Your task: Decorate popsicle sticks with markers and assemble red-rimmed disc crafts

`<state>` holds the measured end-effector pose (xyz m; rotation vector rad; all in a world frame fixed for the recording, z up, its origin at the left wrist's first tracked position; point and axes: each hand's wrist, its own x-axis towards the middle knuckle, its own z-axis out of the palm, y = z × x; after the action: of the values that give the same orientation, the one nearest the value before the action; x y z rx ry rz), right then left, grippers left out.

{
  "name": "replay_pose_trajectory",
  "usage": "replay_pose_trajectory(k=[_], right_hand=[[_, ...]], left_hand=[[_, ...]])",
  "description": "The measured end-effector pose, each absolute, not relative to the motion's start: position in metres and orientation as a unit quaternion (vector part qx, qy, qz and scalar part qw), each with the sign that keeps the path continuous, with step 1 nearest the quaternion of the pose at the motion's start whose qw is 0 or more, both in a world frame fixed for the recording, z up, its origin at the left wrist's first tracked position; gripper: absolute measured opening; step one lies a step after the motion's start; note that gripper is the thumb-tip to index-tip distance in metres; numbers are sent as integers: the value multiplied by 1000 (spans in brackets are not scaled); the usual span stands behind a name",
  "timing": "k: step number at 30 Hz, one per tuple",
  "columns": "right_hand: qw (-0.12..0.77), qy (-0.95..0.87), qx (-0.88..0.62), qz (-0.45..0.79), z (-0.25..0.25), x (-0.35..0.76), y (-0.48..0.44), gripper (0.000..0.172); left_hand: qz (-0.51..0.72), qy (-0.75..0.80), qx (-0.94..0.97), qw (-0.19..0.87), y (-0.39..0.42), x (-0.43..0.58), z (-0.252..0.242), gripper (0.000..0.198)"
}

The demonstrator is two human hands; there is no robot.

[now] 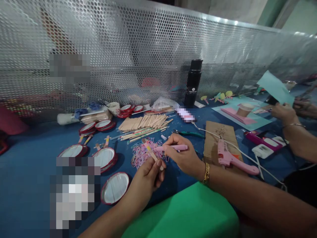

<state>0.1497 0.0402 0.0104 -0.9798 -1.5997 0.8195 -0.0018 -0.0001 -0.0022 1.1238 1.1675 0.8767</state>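
Between the fingers of my left hand point(151, 173) is a wooden craft stick point(154, 154), tilted, with yellow and darker marks near its upper end. My right hand point(184, 155) grips a pink marker point(180, 147), its tip pointing left at the stick. Behind both hands lies a heap of pastel rubber bands point(138, 153). Left of my left hand are round red-rimmed discs with pale faces point(115, 188), some with coloured sticks next to them. Further back is a spread of plain craft sticks point(141, 121).
A pink glue gun point(224, 153) rests on cardboard point(210, 138) at right, its white cord crossing the table. A black bottle point(193, 84) stands by the perforated metal panel point(153, 43). At far right, another person's hands point(284, 112) hold blue paper point(276, 87).
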Motion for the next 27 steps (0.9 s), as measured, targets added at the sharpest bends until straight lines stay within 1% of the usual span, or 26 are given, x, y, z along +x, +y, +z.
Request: replay_pose_trajectory(k=[5, 11, 16, 21, 24, 27], right_hand=[[501, -675, -406, 357, 11, 149, 39, 10], [517, -672, -410, 336, 10, 151, 41, 13], [500, -682, -409, 343, 10, 150, 41, 11], [524, -666, -407, 340, 12, 150, 40, 13], [507, -673, -412, 346, 11, 150, 40, 10], [506, -680, -409, 339, 10, 150, 40, 11]], left_hand=[[380, 498, 491, 606, -2, -1, 0, 47], [381, 504, 479, 609, -2, -1, 2, 47], [376, 501, 487, 609, 0, -2, -1, 48], [379, 503, 488, 604, -2, -2, 1, 49], [380, 502, 488, 604, -2, -2, 1, 49], [380, 501, 486, 607, -1, -2, -1, 49]])
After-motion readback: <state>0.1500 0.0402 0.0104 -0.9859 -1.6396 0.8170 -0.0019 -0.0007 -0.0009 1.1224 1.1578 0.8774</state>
